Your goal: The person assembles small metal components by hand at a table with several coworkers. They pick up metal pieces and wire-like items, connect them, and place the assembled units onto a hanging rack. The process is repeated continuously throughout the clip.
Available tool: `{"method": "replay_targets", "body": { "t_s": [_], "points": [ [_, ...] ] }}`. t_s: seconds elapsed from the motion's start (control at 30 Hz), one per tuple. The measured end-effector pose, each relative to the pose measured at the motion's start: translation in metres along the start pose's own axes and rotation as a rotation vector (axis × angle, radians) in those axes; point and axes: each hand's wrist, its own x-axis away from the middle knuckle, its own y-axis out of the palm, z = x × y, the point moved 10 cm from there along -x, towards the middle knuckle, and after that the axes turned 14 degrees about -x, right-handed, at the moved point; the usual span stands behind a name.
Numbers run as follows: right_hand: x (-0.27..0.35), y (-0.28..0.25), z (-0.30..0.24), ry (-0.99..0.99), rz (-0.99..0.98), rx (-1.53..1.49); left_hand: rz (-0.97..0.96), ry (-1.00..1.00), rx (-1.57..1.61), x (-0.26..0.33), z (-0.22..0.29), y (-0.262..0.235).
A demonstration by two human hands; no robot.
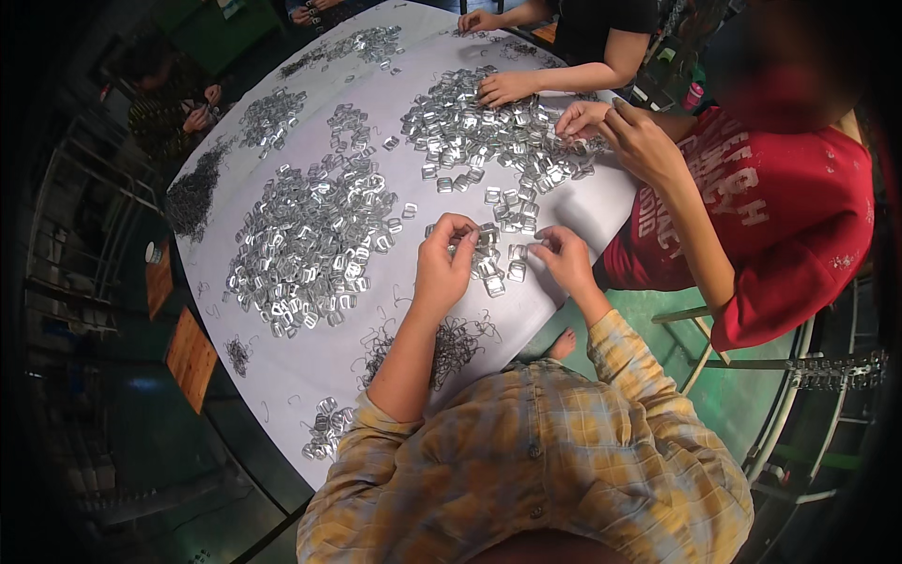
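My left hand (443, 256) is pinched around a small silver metal buckle held just above the white table (282, 376). A little to its right, my right hand (564, 256) has its fingers closed on another small metal piece. Between and below the two hands lies a small cluster of silver buckles (495, 268). A heap of thin dark wire hooks (451, 343) lies near my left forearm. A large pile of buckles (315, 240) spreads to the left of my left hand.
A person in a red shirt (780, 216) sits at my right, both hands in another buckle pile (489, 127). A person in black (601, 38) works at the far edge. Another person (169, 99) sits at the far left. Wooden stools (193, 357) stand by the table's left edge.
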Motion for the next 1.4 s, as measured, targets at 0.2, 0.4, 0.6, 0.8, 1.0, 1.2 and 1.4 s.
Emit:
{"method": "replay_targets", "body": {
  "t_s": [0.2,0.4,0.6,0.8,1.0,1.2,1.4],
  "points": [
    [0.018,0.04,0.01,-0.137,-0.065,0.271,-0.01,-0.007,0.007,0.002,-0.002,-0.004],
    [0.016,0.053,0.014,-0.015,-0.207,0.291,-0.056,-0.039,0.009,0.01,-0.009,0.006],
    [0.016,0.05,0.035,0.107,-0.259,0.341,-0.094,-0.054,0.034,0.014,-0.013,0.016],
    [0.026,0.044,0.02,0.01,-0.202,0.382,-0.084,-0.033,0.015,0.017,-0.014,0.02],
    [0.036,0.04,0.013,-0.007,-0.078,0.302,-0.09,-0.017,0.031,0.021,-0.012,0.022],
    [0.032,0.038,0.018,0.028,-0.113,0.206,-0.135,-0.034,0.036,0.024,-0.021,0.026],
    [0.026,0.035,-0.012,0.072,-0.316,-0.417,-0.279,-0.102,0.016,0.032,-0.04,0.042]
  ]
}}
